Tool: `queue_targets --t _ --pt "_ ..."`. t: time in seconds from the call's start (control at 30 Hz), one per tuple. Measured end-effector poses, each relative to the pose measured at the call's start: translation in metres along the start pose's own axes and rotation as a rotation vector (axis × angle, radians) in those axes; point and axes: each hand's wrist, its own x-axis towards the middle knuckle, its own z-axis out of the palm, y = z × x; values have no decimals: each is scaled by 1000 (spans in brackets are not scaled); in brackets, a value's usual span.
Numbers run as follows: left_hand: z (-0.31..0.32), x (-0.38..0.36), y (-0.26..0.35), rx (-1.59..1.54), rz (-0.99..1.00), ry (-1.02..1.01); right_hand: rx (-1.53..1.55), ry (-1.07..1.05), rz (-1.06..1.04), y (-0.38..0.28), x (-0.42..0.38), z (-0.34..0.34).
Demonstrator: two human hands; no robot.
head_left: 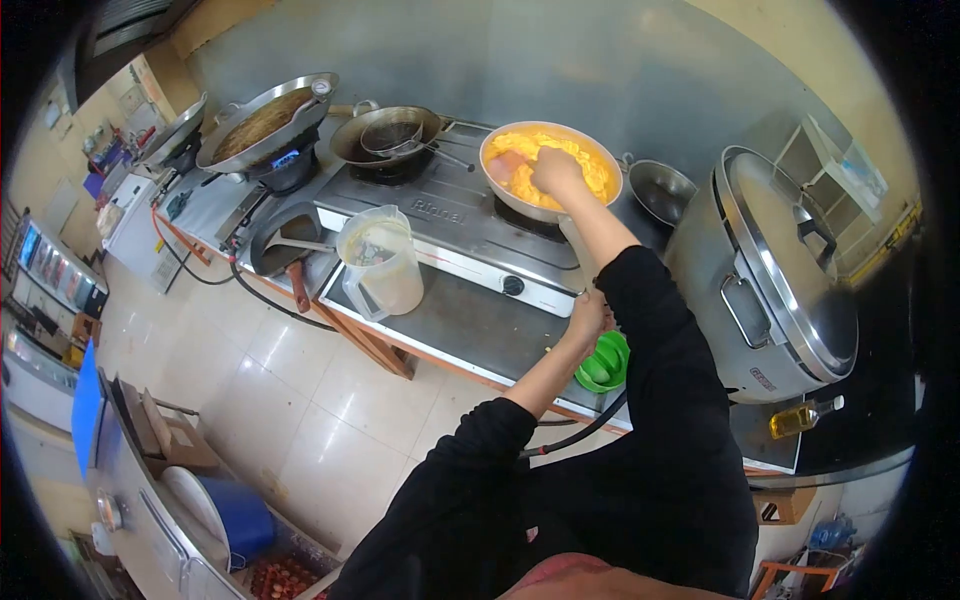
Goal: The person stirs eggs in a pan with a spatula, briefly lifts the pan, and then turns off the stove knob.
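My left hand (588, 320) is closed around the end of the frying pan's light handle (577, 248). The pan (613, 190), light-coloured and round, sits over the right burner of the stove. Soft yellow scrambled egg (535, 143) fills much of it, with a pinkish patch at its left side. Above the egg, my right hand (557, 172) is curled into a closed grip, and what it holds is hidden. A green plastic bowl (603, 364) lies just below my left hand.
A clear jug (384, 262) stands at the stove's front. On the left are a wok with a strainer (390, 137), a dark pan (285, 235) and a wok of oil (262, 125). A large lidded cooker (730, 290) and oil bottle (800, 417) stand right.
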Motion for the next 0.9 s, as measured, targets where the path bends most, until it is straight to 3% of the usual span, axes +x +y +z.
queue_targets --t 0.07,0.27,0.37,0.47,0.7,0.8,0.9 --pt "-2 2 2 -95 -8 7 38 43 108 7 13 -5" --pt "-5 -5 14 -90 -74 -54 -1 92 46 17 31 -9" --pt "-10 -3 15 -112 -99 -106 -210 40 -268 20 29 19" --pt "-15 1 13 -124 -132 -191 -441 -62 -401 5 -2 -3" --pt "-11 -2 12 -147 -156 -164 -444 -88 -212 -12 -62 -119" --pt "-11 -2 13 -143 -159 -150 -401 -166 -230 -5 -73 -116" --pt "-10 0 12 -144 -153 -150 -317 -150 -276 13 -45 -63"
